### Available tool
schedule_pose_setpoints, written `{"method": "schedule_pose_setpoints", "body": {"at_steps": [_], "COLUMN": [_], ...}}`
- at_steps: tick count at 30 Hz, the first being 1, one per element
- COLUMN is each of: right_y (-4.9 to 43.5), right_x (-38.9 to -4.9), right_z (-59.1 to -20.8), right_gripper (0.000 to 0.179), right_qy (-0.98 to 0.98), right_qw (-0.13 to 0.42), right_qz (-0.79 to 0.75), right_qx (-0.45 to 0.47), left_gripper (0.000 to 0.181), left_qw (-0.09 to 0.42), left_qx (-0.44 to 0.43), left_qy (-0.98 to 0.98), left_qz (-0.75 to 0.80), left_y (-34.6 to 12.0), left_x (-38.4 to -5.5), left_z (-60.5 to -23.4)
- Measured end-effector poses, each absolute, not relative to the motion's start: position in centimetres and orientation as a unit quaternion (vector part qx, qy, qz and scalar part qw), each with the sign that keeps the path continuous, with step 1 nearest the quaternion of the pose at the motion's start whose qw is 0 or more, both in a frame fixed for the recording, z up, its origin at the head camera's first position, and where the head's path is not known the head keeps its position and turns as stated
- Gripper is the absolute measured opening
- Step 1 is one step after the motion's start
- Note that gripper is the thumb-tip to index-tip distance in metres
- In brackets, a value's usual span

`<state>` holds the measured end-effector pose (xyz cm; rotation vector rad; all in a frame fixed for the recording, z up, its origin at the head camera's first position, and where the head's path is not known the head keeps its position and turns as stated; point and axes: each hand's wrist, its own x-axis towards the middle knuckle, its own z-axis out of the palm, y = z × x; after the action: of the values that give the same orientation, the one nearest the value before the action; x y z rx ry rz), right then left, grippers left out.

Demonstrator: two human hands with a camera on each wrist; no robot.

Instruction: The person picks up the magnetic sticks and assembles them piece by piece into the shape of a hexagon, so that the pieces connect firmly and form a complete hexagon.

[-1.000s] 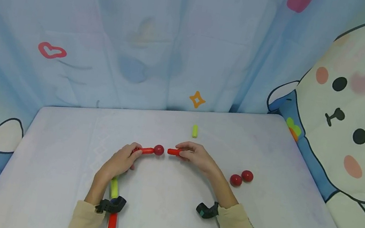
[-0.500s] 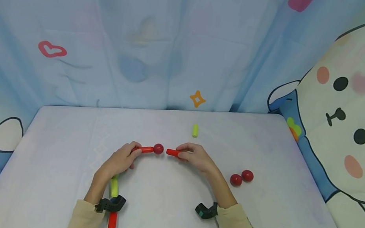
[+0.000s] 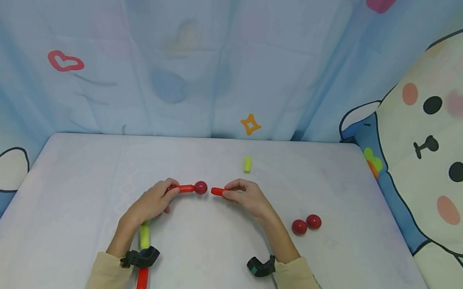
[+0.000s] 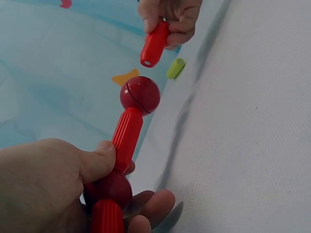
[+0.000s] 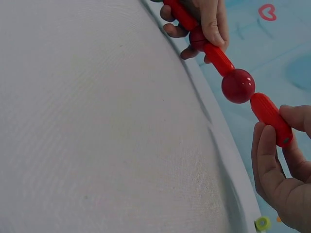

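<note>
My left hand (image 3: 153,201) grips a toy chain of ribbed red rods and dark red balls. Its thumb presses a red rod (image 4: 127,138) that has a ball (image 3: 200,187) on its far end. A second ball (image 4: 115,188) sits in the palm, joined to another red rod (image 4: 108,217) running back through the hand. Facing it, my right hand (image 3: 246,198) pinches a separate red rod (image 5: 270,116) between thumb and fingers. That rod points at the end ball, with a small gap between them in the head view.
Two red balls (image 3: 306,224) lie right of my right forearm. A short yellow-green rod (image 3: 248,165) is near the table's back edge. Under my left wrist are a yellow-green rod (image 3: 145,236) and a red rod (image 3: 142,281), partly hidden by the wrist camera (image 3: 141,256). A patterned curtain (image 3: 159,52) hangs behind.
Both hands stay almost in place, drifting very slightly left. The right fingertips cover a little more of their red rod than a second ago.
</note>
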<state>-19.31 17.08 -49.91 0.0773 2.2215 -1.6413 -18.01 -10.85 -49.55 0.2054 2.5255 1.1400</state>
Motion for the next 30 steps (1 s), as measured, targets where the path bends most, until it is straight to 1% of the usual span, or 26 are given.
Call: {"method": "schedule_pose_setpoints", "body": {"at_steps": [4, 7, 10, 15, 25, 30], "right_y": [17.1, 17.0, 16.8, 16.5, 15.9, 15.5], "right_x": [-19.3, -19.3, -19.3, -19.2, -18.7, -18.5], "right_z": [-49.9, -49.9, -49.8, -49.7, -49.3, -49.4], "right_gripper": [0.026, 0.032, 0.034, 0.031, 0.026, 0.026], "right_qy": [0.786, 0.787, 0.792, 0.809, 0.836, 0.839], "right_qw": [0.189, 0.203, 0.222, 0.236, 0.220, 0.221], "right_qz": [-0.588, -0.583, -0.568, -0.538, -0.502, -0.497], "right_qx": [0.030, 0.026, 0.026, 0.014, 0.003, 0.000], "left_gripper": [0.033, 0.033, 0.033, 0.033, 0.033, 0.032], "left_qw": [0.181, 0.181, 0.182, 0.183, 0.177, 0.172], "left_qx": [0.073, 0.074, 0.074, 0.072, 0.072, 0.076], "left_qy": [0.895, 0.895, 0.894, 0.893, 0.896, 0.898], "left_qz": [0.401, 0.401, 0.402, 0.404, 0.401, 0.397], "left_y": [-10.8, -10.8, -10.8, -10.8, -10.8, -10.7], "left_x": [-18.1, -18.1, -18.1, -18.1, -18.0, -18.0], "left_z": [-49.6, -49.6, -49.7, -49.7, -49.7, -49.8]}}
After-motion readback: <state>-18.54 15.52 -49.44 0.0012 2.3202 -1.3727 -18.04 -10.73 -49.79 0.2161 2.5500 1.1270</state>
